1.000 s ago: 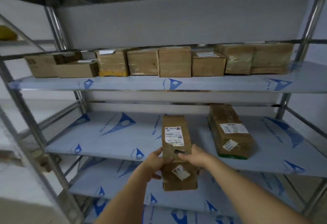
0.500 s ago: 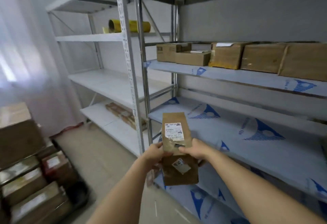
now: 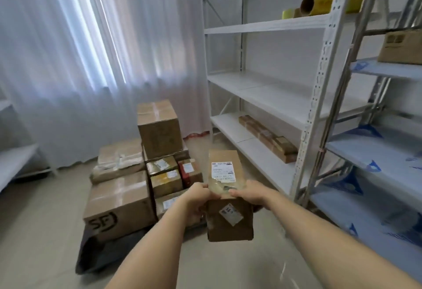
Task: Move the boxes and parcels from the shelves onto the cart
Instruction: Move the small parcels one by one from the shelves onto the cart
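Now both hands, left hand (image 3: 196,194) and right hand (image 3: 248,191), grip the long brown cardboard parcel (image 3: 228,197) in the air, near the low black cart (image 3: 98,256). Many brown boxes (image 3: 118,202) are already stacked there. One cardboard box (image 3: 402,46) still waits on the far right grey metal shelf (image 3: 388,69).

Two bare forearms in view, entering from bottom edge. No sleeves, cuffs or gloves visible up to frame edge. Left hand (image 3: 198,195) bare: no rings, no watch, no wristband seen. Right hand (image 3: 249,192) likewise bare, wrist unadorned. Fingers (image 3: 206,188) short-nailed as far as can be told; nail detail too blurred to confirm. No markings, tattoos or plasters visible on either arm. Rest of body out of frame.
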